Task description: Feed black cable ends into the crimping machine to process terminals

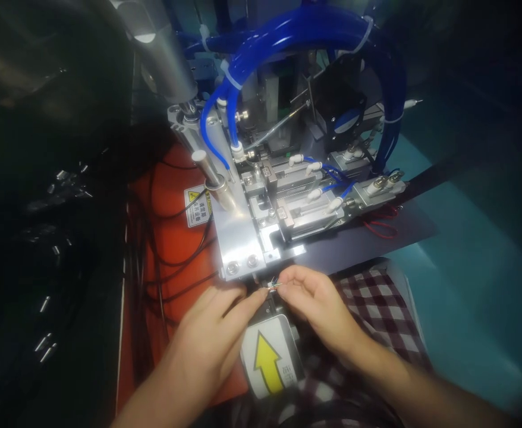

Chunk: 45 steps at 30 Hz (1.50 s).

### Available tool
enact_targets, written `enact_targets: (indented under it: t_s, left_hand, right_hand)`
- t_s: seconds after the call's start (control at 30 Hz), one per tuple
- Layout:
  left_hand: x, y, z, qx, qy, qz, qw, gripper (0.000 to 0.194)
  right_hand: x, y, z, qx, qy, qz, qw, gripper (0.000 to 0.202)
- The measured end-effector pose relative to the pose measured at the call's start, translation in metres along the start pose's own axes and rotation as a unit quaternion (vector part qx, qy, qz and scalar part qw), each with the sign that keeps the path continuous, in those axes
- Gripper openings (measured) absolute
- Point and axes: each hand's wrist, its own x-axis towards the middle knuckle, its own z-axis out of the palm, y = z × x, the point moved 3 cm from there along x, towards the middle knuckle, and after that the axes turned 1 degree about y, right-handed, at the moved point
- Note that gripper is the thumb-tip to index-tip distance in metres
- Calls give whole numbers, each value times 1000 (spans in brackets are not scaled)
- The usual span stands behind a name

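Bare left forearm and right forearm lie nearest the camera, coming up from the lower edge and converging on the front of a metal machine. Between them, a white plate carries a yellow arrow that points away from the person, and red-and-white checked cloth spreads beneath the right forearm.

Just beyond the plate, the two hands meet over a small piece with fine wires. The right hand has thumb and forefinger brought together, with no visible gap, on the wire ends at the piece's right side. The left hand reaches in from the other side, one extended digit touching the piece; its other fingers curl under, so I cannot tell whether its pinch is closed. The piece is probably above the dark metal part in front of the machine, though it is too small to make out well.

Behind the hands stands a silver bracket with two bolts at its near end. To its right sit metal cylinders with white fittings, and a thick bundle of blue tubes arches over them. Left of the bracket, black cables trail across an orange surface, beside a yellow-and-white warning label. Teal surface shows at the right.
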Motion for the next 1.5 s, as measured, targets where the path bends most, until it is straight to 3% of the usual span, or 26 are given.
enact_targets:
  t_s: [0.17,0.4,0.9,1.1,1.5]
  left_hand:
    - [0,1,0,4,11,1,1000,35]
    - [-1,0,1,-11,1,0,1000,37]
    - [-2,0,2,-19,0,-1,1000,37]
    - [-2,-1,1,-28,-10,-10,999,39]
    - [3,1,-3,-52,-15,-21,998,35]
  right_hand:
    - [1,3,-1,66,-41,74,994,16]
    - [-1,-6,-1,11,-4,7,1000,15]
    - [0,0,-2,11,7,-8,1000,20]
    - [1,4,-4,3,-23,15,1000,21]
    - [-4,2,0,-64,7,-48,997,22]
